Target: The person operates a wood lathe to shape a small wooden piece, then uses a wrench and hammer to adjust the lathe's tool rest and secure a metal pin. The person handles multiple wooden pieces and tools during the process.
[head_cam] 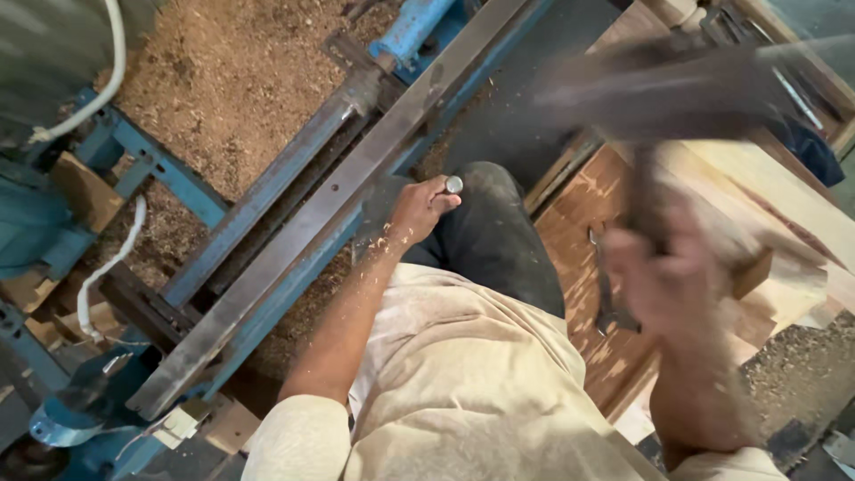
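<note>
Under me runs a long blue machine frame (191, 178) with a grey steel rail (356, 169) crossing diagonally from lower left to upper right, and behind it lies a wide bed of sawdust (232, 80). To my right sit pale wooden boards (766, 196) and a reddish-brown panel (579, 240) dusted with shavings. A white cable (107, 267) loops down the left side of the frame, and small wood offcuts (85, 191) are tucked among the blue bars there.

My knee in dark trousers (490, 232) rises between the rail and the panel, and my cream shirt fills the bottom of the view.

My left hand (419, 209) rests against the knee, just beside the rail, its thumb and forefinger pinching a small round silvery piece (454, 184), perhaps a coin or washer. Sawdust clings to the forearm.

My right hand (663, 267) is badly blurred over the panel; it seems closed around a dark handle (646, 200) of a long tool (677, 89) smeared across the top, though I cannot tell the grip exactly.
</note>
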